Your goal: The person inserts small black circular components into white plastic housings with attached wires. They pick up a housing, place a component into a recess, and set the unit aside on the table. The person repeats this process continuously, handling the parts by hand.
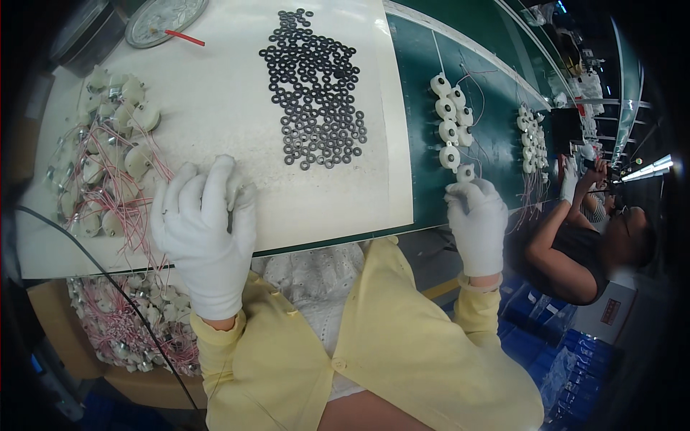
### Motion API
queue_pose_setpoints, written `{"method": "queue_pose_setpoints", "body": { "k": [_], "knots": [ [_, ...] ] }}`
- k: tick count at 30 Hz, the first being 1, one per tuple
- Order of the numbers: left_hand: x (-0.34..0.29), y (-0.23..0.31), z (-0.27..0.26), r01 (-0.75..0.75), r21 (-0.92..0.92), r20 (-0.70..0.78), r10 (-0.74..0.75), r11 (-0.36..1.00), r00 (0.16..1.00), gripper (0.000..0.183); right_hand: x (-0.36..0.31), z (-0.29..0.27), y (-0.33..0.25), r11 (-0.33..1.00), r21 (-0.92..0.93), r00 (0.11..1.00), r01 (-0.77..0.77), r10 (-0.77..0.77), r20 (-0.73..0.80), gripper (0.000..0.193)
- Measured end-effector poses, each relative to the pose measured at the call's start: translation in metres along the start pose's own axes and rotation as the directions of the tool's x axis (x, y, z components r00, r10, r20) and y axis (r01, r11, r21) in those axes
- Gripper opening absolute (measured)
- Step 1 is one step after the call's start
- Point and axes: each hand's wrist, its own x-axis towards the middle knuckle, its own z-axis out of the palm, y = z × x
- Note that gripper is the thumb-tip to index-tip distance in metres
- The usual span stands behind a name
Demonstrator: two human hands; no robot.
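Head view is showing the right hand, white-gloved, setting a small white round part with thin wires at the near end of a row of like parts on the green belt; the grip is pinching that part between the fingertips, which are partly hiding it. The left hand is resting at the near edge of the white bench, fingers loosely curled over something small by the index finger; I cannot tell whether it is gripping or just covering. A heap of the same white parts with pink leads is sitting just left of that hand, with more in a box below the bench edge. Black rings are lying spread out up-bench, well apart from both hands. My take for placing well: keep the part flat, keep it in line with the row, let the leads trail to one side so they are not crossing a neighbour, and let go only once it is seated. Snag risk looks highest at the tangled pink leads. Another person is working further along the belt at right, near a second cluster of white parts.
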Motion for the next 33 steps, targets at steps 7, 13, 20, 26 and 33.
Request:
{"method": "queue_pose_setpoints", "body": {
  "k": [7, 13, 20, 26, 33],
  "knots": [
    [-0.003, -0.001, 0.003, -0.016, 0.003, -0.021, 0.017, 1.0, 1.0, 0.042, 0.013, 0.004, 0.012, 0.983, 0.182, 0.999, 0.03, -0.037, 0.035, 0.014],
    [-0.008, -0.003, 0.0, -0.03, -0.042, -0.059, 0.028, 0.999, 0.998, 0.043, 0.011, -0.017, 0.013, 0.819, 0.447, 0.933, -0.359, 0.306, 0.189, 0.014],
    [-0.01, -0.002, -0.01, -0.049, -0.056, -0.088, 0.044, 0.997, 0.995, 0.046, 0.019, -0.004, 0.021, 0.881, 0.38, 0.957, -0.281, 0.287, 0.041, 0.022],
    [0.01, 0.021, -0.034, -0.133, -0.446, -0.112, 0.092, 0.885, 0.989, 0.05, 0.024, 0.0, -0.066, 0.693, 0.695, 0.97, 0.192, -0.024, -0.244, 0.055],
    [0.036, 0.039, -0.039, -0.146, -0.52, -0.018, 0.16, 0.842, 0.987, 0.041, 0.052, 0.031, -0.109, 0.243, 0.836, 0.822, 0.491, -0.446, -0.354, 0.091]
  ]
}}
